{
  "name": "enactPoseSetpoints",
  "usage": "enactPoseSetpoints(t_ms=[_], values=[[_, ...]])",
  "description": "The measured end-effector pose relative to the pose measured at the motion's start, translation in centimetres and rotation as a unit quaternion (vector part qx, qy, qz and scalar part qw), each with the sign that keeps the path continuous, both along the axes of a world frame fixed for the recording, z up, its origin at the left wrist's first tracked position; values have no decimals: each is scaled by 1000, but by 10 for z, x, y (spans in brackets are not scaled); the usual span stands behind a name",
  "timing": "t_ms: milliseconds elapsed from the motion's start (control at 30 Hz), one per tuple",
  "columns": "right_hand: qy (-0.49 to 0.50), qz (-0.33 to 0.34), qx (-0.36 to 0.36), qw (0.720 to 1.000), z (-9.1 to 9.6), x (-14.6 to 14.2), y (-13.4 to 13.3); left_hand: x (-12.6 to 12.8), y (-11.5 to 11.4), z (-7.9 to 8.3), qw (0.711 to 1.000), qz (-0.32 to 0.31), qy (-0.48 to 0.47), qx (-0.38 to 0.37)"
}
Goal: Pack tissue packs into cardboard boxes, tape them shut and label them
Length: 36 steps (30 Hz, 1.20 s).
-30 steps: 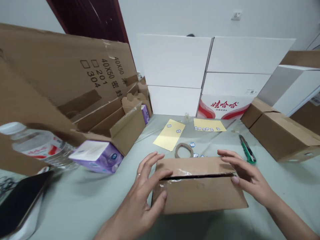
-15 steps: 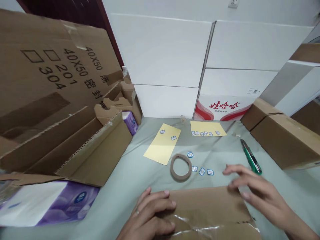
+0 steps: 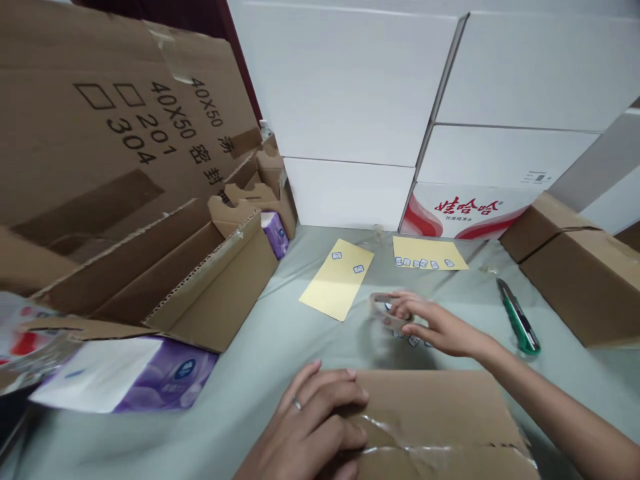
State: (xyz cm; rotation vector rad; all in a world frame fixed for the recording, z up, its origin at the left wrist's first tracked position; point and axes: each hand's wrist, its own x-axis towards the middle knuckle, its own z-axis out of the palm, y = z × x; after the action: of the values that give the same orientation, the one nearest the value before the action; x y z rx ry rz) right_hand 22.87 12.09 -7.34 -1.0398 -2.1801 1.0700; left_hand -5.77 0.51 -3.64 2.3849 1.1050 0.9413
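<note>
My left hand [image 3: 313,423], with a ring on one finger, is closed over the left side of a taped cardboard box [image 3: 435,403] in front of me. My right hand [image 3: 443,327] grips a roll of tape [image 3: 376,308], its fingers reaching into the ring. The roll is tilted and blurred, held just above the cloth. Under it lie several small blue-edged stickers [image 3: 413,341], partly hidden by the roll and the hand.
Two yellow cards [image 3: 333,290] [image 3: 430,248] with small stickers lie farther back. A green utility knife [image 3: 520,320] is at right, near a brown carton [image 3: 565,287]. An open cardboard box [image 3: 220,287] and a purple tissue pack [image 3: 165,380] stand left. White boxes [image 3: 350,87] line the back.
My right hand has left the box's far right corner, moved forward and left, and taken the tape roll, lifting and tilting it. My left hand stays on the box. The view has shifted slightly.
</note>
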Motion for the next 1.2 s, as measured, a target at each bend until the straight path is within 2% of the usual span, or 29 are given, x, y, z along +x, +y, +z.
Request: enactPoseSetpoints(t_ms=[67, 133, 200, 300, 400, 500, 600, 700, 833, 1067, 1200], values=[[37, -47, -51, 997, 28, 11, -13, 1, 7, -5, 996, -45, 24, 79], [89, -83, -99, 988, 54, 18, -30, 7, 10, -13, 984, -63, 41, 162], [144, -97, -127, 977, 73, 20, -49, 19, 9, -22, 975, -27, 45, 214], [193, -105, -139, 966, 88, 17, -73, 39, 1, -26, 971, 30, 30, 236], [222, -88, -162, 957, 92, 13, -91, 52, -8, -10, 986, 13, 28, 166], [263, -63, -208, 940, 93, 7, -107, 53, -14, 15, 1000, 24, 13, 7], [302, -47, -226, 925, 94, 1, -119, 49, -17, 30, 984, 76, -82, -142], [314, -34, -208, 926, 91, 0, -128, 44, -18, 34, 954, 67, -176, -232], [263, -31, -158, 951, 88, 2, -134, 39, -15, 37, 937, 13, -216, -274], [178, -61, -65, 980, 86, -3, -144, 36, -12, 33, 923, -34, -195, -332], [107, -109, -8, 988, 94, -9, -156, 37, -10, 29, 942, -27, -169, -288]])
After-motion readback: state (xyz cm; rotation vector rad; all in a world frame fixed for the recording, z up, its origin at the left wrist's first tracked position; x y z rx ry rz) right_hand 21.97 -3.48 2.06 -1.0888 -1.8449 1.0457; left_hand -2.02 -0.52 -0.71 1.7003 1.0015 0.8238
